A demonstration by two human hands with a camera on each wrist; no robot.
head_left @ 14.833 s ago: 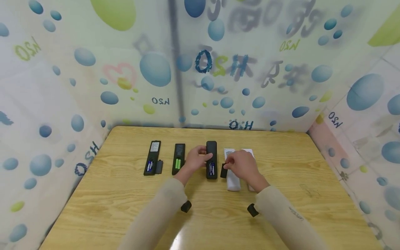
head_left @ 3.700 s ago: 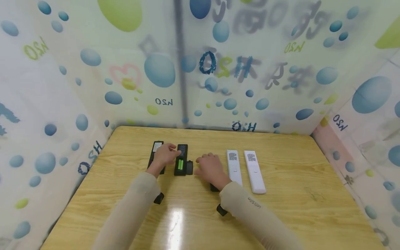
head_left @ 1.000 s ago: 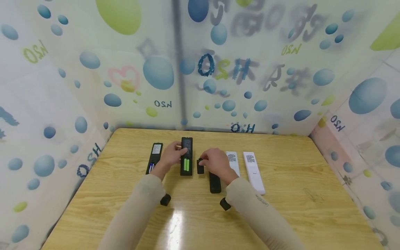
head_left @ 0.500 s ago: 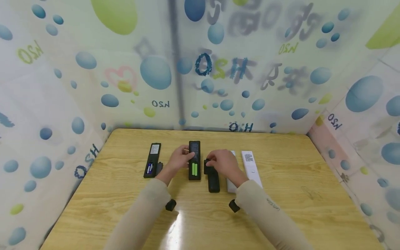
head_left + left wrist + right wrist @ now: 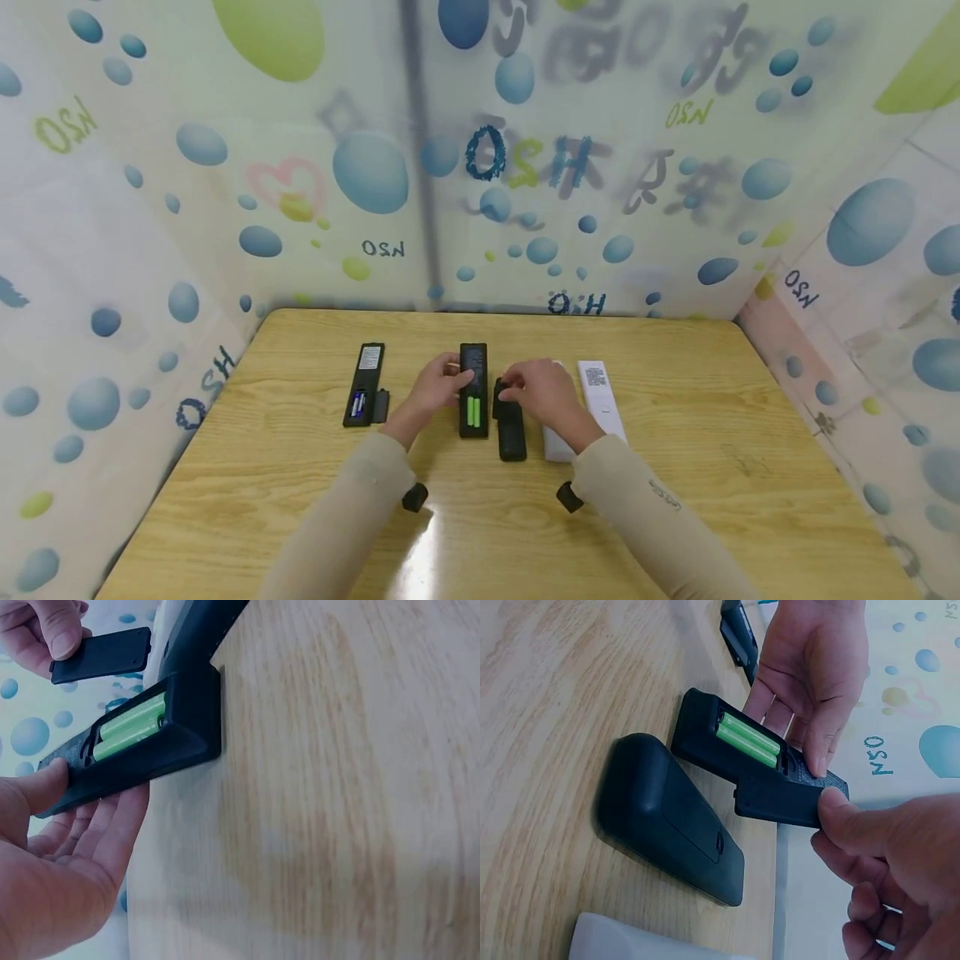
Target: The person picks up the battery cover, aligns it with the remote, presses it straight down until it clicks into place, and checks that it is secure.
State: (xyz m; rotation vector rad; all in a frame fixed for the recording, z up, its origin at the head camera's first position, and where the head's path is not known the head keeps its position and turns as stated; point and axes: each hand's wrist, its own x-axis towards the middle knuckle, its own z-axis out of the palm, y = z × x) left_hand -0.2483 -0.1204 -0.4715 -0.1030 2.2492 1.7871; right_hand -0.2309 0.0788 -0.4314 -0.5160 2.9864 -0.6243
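My left hand [image 5: 437, 387] grips a black remote control [image 5: 473, 383] by its upper part, thumb on the back and fingers beneath. Its battery compartment lies uncovered, and two green batteries [image 5: 748, 739] sit side by side in it. In the left wrist view the remote is tilted, with its lower end at the table. My right hand [image 5: 547, 392] pinches a flat black battery cover [image 5: 101, 655] between thumb and fingers. That cover is apart from the compartment, just to its right in the head view. Below my right hand lies another black remote [image 5: 671, 817], its back closed.
At the left lies a black remote [image 5: 363, 383] with blue batteries showing and a loose cover [image 5: 381, 406] beside it. Two white remotes lie at the right, one [image 5: 557, 447] partly under my right hand, the other [image 5: 603, 400] farther right. A patterned wall backs the wooden table [image 5: 675, 500].
Since the earlier frames, my left hand has picked up the green-battery remote and moved it right. My right hand has taken its cover and shifted right with it. The other remote's compartment is now closed.
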